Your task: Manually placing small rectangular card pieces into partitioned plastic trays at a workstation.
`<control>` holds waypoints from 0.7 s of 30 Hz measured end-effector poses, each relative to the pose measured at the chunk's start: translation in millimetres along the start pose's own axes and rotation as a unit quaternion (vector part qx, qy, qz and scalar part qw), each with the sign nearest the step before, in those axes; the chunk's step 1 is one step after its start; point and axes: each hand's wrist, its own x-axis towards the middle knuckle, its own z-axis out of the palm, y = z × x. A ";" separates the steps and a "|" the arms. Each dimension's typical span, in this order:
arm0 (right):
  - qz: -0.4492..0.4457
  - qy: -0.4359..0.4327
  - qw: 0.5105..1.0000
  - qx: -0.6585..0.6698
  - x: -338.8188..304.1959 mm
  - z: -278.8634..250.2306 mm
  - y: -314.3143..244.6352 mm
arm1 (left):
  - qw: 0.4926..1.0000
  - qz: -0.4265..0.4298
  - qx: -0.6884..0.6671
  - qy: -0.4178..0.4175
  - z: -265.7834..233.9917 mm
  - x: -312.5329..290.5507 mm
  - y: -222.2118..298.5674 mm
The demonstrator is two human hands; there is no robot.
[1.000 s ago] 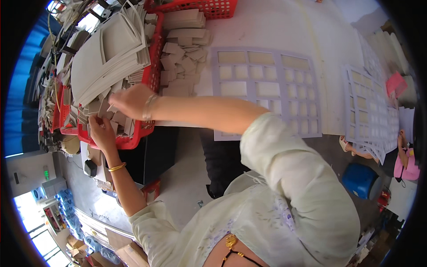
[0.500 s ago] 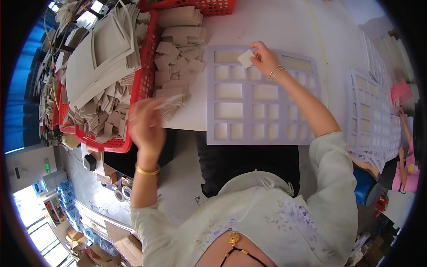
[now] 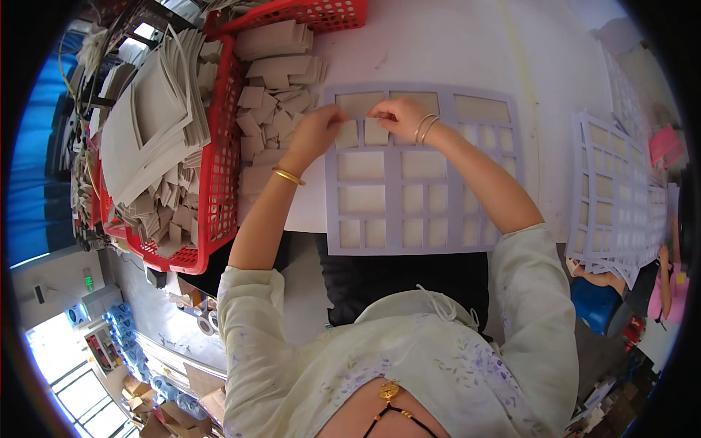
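A lavender sheet [image 3: 393, 197] with rows of rectangular windows lies at the table's near edge in front of me. At its upper left, my left hand [image 3: 320, 133] pinches a small off-white card piece [image 3: 347, 135] over a small window. Just to the right, my right hand [image 3: 400, 118] has finger and thumb closed on another small card piece [image 3: 377, 133], over the neighbouring window. Both fingertips are close to the sheet; whether the pieces are fully down in the windows I cannot tell. A heap of loose card pieces [image 3: 274, 117] lies left of the sheet.
On the left stands a red plastic basket [image 3: 219, 153] full of card offcuts, with large curved card sheets [image 3: 157, 109] on top. Another red basket [image 3: 339, 14] is behind. Stacked lavender sheets [image 3: 606, 190] lie at right, near a person in pink [image 3: 666, 292].
My left hand has swung from beside the basket up and right to the sheet, carrying a piece. My right hand has come down and left, lowering its piece to the sheet.
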 end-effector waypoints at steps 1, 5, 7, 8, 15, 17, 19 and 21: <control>0.003 -0.009 1.000 -0.011 0.9 1.3 0.2 | 1.000 -0.016 -0.006 -0.014 1.4 2.0 -1.6; 0.031 -0.036 0.998 -0.033 3.5 7.0 0.5 | 0.995 -0.073 -0.032 -0.058 2.9 4.8 -2.0; -0.007 -0.010 0.997 -0.081 1.7 11.8 -3.3 | 0.999 -0.021 0.009 -0.024 4.3 2.2 3.8; -0.013 0.010 0.990 -0.143 0.6 14.1 -6.1 | 0.999 0.018 0.044 0.000 5.4 0.7 7.7; -0.038 0.041 0.971 -0.232 -12.6 17.4 -22.4 | 0.981 0.053 0.177 0.054 11.8 -23.2 24.0; -0.077 0.040 0.936 -0.341 -18.1 20.8 -23.1 | 0.965 0.104 0.240 0.020 12.1 -30.2 21.1; -0.084 0.021 0.923 -0.374 -26.5 28.4 -24.1 | 0.962 0.125 0.238 0.050 14.3 -39.2 19.3; -0.101 0.005 0.910 -0.403 -33.6 36.2 -25.5 | 0.959 0.120 0.248 0.062 16.9 -44.6 19.0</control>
